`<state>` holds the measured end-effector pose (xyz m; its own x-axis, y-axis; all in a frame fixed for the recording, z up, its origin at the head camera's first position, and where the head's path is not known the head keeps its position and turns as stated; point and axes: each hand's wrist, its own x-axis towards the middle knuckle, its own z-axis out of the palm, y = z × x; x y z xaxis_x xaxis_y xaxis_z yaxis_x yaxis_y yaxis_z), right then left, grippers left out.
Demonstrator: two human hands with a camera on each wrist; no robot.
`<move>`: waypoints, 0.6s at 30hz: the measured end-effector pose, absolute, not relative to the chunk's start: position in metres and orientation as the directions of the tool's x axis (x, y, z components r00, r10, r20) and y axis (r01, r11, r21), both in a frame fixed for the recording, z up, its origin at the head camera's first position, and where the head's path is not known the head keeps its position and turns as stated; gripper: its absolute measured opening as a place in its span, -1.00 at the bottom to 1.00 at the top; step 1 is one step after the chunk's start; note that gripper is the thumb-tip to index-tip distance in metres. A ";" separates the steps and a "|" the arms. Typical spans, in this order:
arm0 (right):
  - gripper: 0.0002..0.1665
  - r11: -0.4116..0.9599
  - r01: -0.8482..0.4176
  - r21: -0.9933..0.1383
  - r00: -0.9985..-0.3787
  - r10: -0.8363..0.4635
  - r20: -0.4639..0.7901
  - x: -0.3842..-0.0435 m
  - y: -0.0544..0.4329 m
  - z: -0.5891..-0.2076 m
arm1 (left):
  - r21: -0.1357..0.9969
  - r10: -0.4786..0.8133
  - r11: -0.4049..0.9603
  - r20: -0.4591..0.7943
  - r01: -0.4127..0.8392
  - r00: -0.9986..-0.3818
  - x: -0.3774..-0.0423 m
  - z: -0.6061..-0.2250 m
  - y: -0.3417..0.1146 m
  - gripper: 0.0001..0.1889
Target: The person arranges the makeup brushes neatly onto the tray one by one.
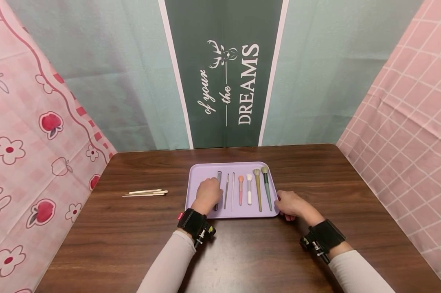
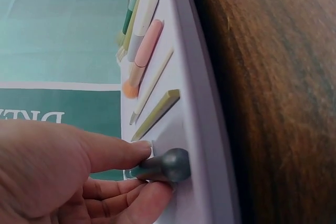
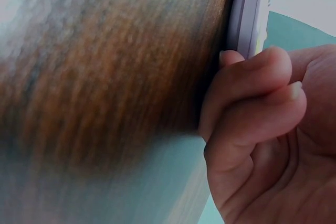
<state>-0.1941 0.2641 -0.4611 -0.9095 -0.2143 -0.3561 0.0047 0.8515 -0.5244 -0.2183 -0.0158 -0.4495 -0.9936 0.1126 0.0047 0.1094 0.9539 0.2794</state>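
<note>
On the table, a lilac tray [image 1: 196,175] bears a row of makeup brushes lying side by side. With thumb and fingers my left hand [image 1: 208,194] pinches the leftmost one, a dark brush [image 2: 176,165], over the tray's left part; the hand covers its middle in the head view. To its right lie two slim brushes, a pink brush [image 1: 240,191], a white brush [image 1: 249,190], an olive brush [image 1: 258,189] and a green brush [image 1: 266,188]. At the tray's front right corner my right hand [image 1: 291,203] grips the rim with curled fingers [image 3: 252,87].
Several thin pale sticks [image 1: 147,193] lie together on the brown wooden table [image 1: 249,252], left of the tray. Behind the table hangs a green curtain [image 1: 224,134] with white lettering. Pink patterned cloths [image 1: 400,122] flank both sides.
</note>
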 end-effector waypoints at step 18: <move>-0.87 0.851 0.006 -0.526 -0.909 -0.215 -0.357 -0.193 0.263 -0.461 | 0.323 0.034 0.946 -0.046 0.017 -0.998 -0.220 -0.450 -0.020 -0.62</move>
